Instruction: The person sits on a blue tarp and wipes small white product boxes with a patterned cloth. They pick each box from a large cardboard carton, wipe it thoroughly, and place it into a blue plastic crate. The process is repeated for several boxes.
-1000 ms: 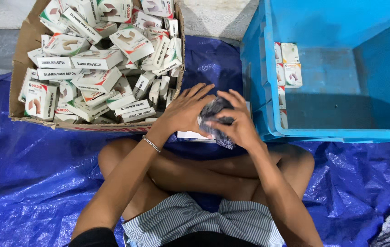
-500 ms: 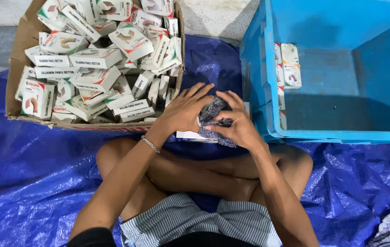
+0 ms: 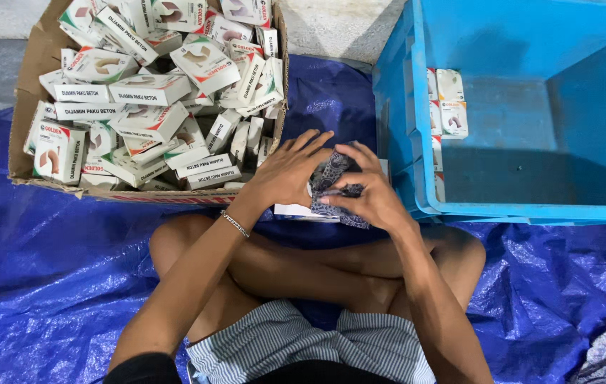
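Both hands' grip closed on dark patterned pouch (image 3: 331, 186): left hand (image 3: 285, 174), right hand (image 3: 367, 199)

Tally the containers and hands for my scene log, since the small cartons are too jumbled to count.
Cardboard box heaped with small cartons: 1
Blue plastic crate: 1
Blue tarp: 1
Hands, left hand and right hand, on a dark patterned bundle: 2
Total: 5
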